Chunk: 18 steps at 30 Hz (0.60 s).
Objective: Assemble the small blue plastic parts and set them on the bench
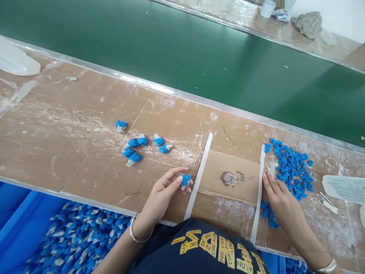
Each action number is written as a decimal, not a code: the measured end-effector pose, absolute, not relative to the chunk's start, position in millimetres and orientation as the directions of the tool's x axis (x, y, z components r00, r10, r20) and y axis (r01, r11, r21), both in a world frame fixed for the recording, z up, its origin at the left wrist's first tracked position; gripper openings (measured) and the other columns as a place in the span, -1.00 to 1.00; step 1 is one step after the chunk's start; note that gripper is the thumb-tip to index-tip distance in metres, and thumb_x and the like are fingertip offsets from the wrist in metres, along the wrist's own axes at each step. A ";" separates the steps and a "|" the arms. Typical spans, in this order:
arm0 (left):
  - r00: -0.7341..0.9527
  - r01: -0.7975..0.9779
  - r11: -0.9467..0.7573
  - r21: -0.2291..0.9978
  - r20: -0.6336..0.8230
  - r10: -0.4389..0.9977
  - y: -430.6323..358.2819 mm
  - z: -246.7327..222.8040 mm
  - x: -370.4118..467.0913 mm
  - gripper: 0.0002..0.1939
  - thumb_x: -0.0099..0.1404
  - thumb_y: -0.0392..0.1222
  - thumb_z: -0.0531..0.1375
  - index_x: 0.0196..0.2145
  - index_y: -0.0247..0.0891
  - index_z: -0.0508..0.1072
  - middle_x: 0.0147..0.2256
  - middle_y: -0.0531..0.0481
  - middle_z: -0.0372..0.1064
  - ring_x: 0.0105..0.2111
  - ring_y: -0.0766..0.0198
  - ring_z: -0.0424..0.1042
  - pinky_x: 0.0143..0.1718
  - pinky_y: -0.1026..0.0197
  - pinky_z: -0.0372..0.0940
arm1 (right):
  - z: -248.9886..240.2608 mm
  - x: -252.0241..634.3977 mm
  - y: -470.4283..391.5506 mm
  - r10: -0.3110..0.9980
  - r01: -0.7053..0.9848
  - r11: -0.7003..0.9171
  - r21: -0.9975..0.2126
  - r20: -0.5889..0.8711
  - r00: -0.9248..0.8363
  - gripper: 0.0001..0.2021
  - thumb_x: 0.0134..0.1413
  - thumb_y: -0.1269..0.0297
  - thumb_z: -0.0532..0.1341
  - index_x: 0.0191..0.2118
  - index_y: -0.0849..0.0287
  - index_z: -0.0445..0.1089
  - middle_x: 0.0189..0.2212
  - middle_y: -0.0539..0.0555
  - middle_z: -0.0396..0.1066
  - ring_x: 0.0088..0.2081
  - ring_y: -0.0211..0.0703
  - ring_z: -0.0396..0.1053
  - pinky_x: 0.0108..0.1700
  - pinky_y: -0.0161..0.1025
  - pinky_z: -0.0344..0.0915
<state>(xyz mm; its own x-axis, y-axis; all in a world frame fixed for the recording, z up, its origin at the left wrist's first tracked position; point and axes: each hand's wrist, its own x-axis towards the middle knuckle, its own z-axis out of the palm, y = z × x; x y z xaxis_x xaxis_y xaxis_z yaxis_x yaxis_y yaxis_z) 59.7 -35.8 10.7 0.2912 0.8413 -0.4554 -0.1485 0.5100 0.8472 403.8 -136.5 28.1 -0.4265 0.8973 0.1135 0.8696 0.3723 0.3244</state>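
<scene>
My left hand [168,190] pinches a blue and white piece [186,180] above the worktable, left of a white tape strip [199,175]. My right hand [281,196] rests by the right tape strip [258,198], fingertips down at its edge; whether anything is under them is hidden. Between the strips lies a cardboard sheet [213,167] with a dark-rimmed glue-like patch [229,178]. Small blue pieces [291,163] are heaped beyond my right hand, and a few more [269,215] sit beside its wrist. Several blue and white pieces [134,142] lie on the table to the left.
A green belt [171,53] runs behind the table's metal edge [142,82]. Below the front edge, a blue-lined container [76,236] holds many blue and white pieces. At right are a white plastic item [345,186] and small tools [327,203]. Another translucent item [18,61] is far left.
</scene>
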 end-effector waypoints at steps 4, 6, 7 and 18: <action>0.334 -0.316 0.618 0.720 -0.525 0.783 -35.1 11.4 64.8 -0.65 0.21 0.03 0.38 -0.18 -0.28 0.54 -0.34 -0.10 0.52 -0.47 0.31 0.39 -0.51 0.32 0.23 | 27.7 413.0 -133.6 0.892 0.833 0.399 0.384 0.049 -0.450 -0.55 0.05 0.74 -0.05 0.07 0.73 0.27 -0.15 0.51 0.40 -0.20 0.25 0.40 -0.18 0.06 0.46; 0.339 -0.317 0.645 0.696 -0.552 0.762 -35.7 11.5 67.6 -0.63 0.16 0.03 0.42 -0.20 -0.29 0.55 -0.34 -0.09 0.51 -0.48 0.36 0.36 -0.51 0.37 0.20 | 25.5 419.1 -131.4 0.897 0.831 0.402 0.384 0.019 -0.442 -0.59 0.07 0.73 -0.03 0.04 0.70 0.31 -0.16 0.47 0.40 -0.20 0.23 0.38 -0.17 0.04 0.45; 0.338 -0.306 0.651 0.694 -0.560 0.756 -36.3 11.5 68.7 -0.62 0.13 0.02 0.44 -0.21 -0.28 0.55 -0.34 -0.07 0.50 -0.49 0.39 0.33 -0.51 0.39 0.18 | 24.8 422.6 -129.9 0.897 0.831 0.405 0.381 0.012 -0.442 -0.61 0.10 0.72 -0.02 0.04 0.69 0.32 -0.16 0.46 0.39 -0.20 0.22 0.37 -0.16 0.04 0.44; 0.368 -0.130 0.524 0.841 -0.450 0.814 -40.4 7.3 74.6 -0.75 0.13 -0.16 0.42 -0.21 -0.21 0.58 -0.41 0.06 0.48 -0.38 0.30 0.44 -0.30 0.30 0.36 | 52.9 384.9 -108.6 0.907 0.906 0.374 -0.196 0.281 -0.313 -0.76 0.48 0.28 0.04 0.09 0.30 0.30 -0.05 0.28 0.39 -0.04 0.14 0.33 -0.02 0.04 0.36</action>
